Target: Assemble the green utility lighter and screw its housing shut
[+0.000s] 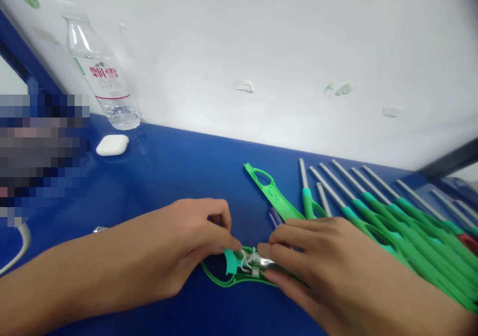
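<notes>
A green plastic housing (pixel 241 279) lies open on the blue table, with a looped handle at its left end. Inside it show a teal piece (pixel 230 262), thin white wires (pixel 244 260) and a silvery metal part (pixel 264 262). My left hand (pixel 190 246) has its thumb and index finger pressed together at the upper edge of the housing, by the teal piece. My right hand (pixel 313 256) grips the right part of the housing, its fingers around the metal part and covering that end. A dark pen-like object (pixel 275 217) lies just behind my right hand.
Behind my right hand lies a green half shell (pixel 278 199). Several green handles with metal rods (pixel 403 226) fill the right side. A water bottle (pixel 106 77) and a white case (pixel 112 145) stand at the back left of the blue table (pixel 179 162), before a white wall.
</notes>
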Tool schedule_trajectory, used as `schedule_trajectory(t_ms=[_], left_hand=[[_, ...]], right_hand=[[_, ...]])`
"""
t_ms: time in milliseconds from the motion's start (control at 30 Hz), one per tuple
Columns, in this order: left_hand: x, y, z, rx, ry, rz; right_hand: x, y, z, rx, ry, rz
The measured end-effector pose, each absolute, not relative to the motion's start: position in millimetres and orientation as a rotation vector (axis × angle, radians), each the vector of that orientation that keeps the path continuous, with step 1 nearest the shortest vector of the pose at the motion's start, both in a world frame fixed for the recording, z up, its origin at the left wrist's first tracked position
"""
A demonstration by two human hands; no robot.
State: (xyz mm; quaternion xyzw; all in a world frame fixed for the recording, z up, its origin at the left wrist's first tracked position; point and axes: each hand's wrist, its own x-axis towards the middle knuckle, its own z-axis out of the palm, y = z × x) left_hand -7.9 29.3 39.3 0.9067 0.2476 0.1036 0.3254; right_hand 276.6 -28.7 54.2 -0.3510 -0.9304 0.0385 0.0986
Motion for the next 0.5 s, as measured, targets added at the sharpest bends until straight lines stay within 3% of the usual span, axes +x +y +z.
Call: schedule_trajectory(t_ms=[500], left_hand=[[-5.1,31.5,32.7,2.366,0.704,0.460]], right_hand=[[276.4,-27.3,54.4,-1.024,-2.802,0.124]])
